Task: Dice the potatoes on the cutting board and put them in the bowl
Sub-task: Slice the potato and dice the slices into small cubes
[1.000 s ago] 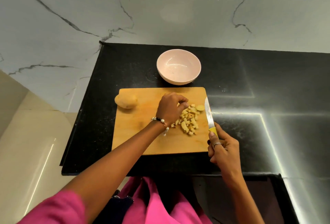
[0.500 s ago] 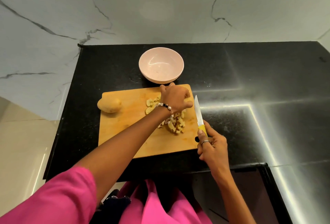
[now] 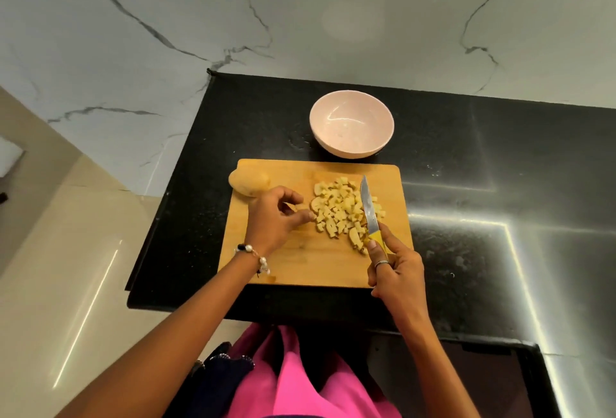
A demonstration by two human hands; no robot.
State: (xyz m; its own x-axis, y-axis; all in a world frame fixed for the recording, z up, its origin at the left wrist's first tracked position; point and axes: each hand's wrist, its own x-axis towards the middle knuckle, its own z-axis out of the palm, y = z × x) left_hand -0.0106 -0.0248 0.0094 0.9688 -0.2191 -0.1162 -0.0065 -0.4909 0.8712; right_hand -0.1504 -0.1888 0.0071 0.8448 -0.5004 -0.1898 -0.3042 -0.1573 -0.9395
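Hands come first, low over the near half of the cutting board [image 3: 300, 267]. On the right, the right hand [image 3: 396, 271] has its fingers wrapped round the yellow handle of the knife [image 3: 368, 210], whose blade lies across the right side of the heap. The left hand [image 3: 276, 214] hovers just left of that heap with loosely curled fingers; a small piece seems to sit at its fingertips, though whether it is truly pinched cannot be told. Between the hands lie the diced potatoes [image 3: 343, 210], a loose pale pile on the board's right half. Such cubes are probably light, damp and slippery, so they would scatter if pinched singly; scooping them together against the flat of the blade looks the safer hold. Further left, at the board's far corner, the whole potato [image 3: 248, 182] lies uncut, firm and rounded, likely to roll unless steadied from above. Beyond the board, the pink bowl [image 3: 351, 124] stands on the black counter [image 3: 500, 167], with no potato visible inside.
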